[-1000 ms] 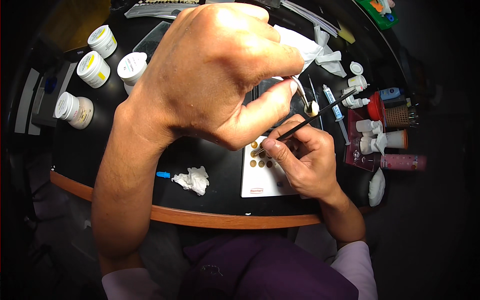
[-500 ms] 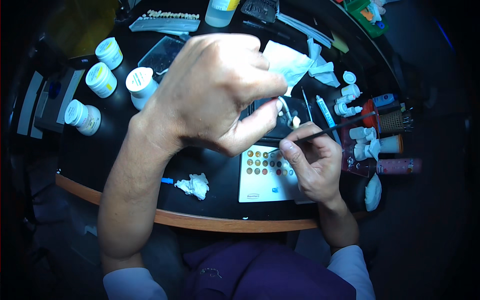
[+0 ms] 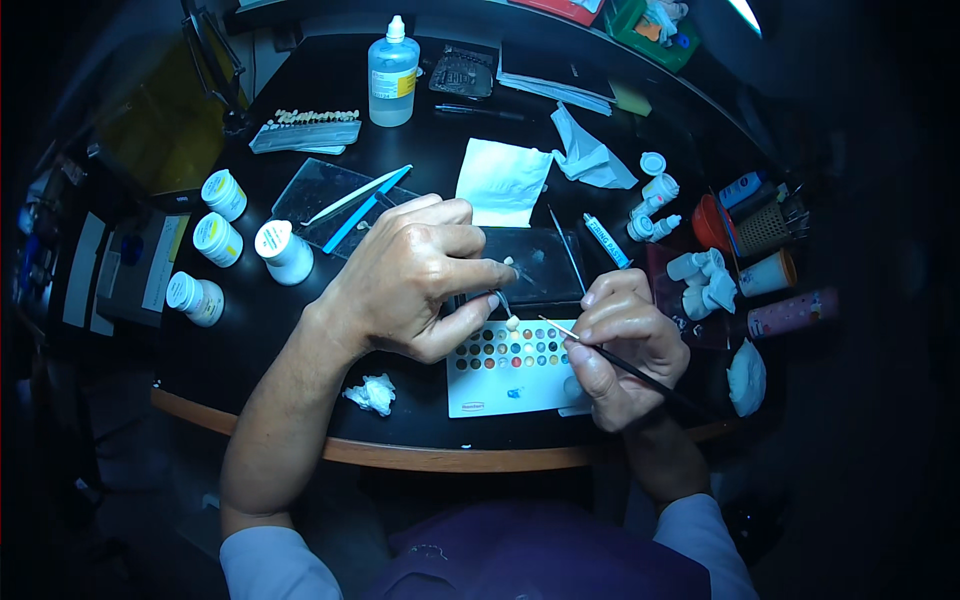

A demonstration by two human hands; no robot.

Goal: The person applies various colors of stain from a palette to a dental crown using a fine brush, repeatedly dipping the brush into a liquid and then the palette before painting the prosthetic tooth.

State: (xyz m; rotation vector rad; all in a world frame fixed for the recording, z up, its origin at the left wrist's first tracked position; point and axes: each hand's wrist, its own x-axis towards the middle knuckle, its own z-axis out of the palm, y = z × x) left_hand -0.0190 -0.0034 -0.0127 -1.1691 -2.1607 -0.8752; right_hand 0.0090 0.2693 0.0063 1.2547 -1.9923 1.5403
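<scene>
My left hand (image 3: pixel 420 270) is closed on a small curved metal holder (image 3: pixel 506 303), which carries a pale tooth crown (image 3: pixel 512 324) just above a white palette (image 3: pixel 470 391) with rows of coloured wells. My right hand (image 3: pixel 635 345) grips a thin brush (image 3: pixel 641 372) with a black handle; its fine tip points left toward the crown, close beside it. Behind both hands lies a dark lidded tray (image 3: pixel 540 286) with a small pale piece in it. A crumpled tissue (image 3: pixel 374 394) rests left of the palette.
White jars (image 3: pixel 216 238) stand left, beside a clear plate (image 3: pixel 310 180) with tools. A large bottle (image 3: pixel 392 90), paper squares (image 3: pixel 500 180) and rows of tooth samples (image 3: pixel 300 135) are farther back. Small bottles (image 3: pixel 710 280), a red bowl (image 3: pixel 708 222) and a syringe (image 3: pixel 607 240) crowd the right.
My left hand has dropped toward the palette, bringing the crown down. My right hand has turned the brush, so its handle now slopes down rightward. The view takes in more desk, under bluer light.
</scene>
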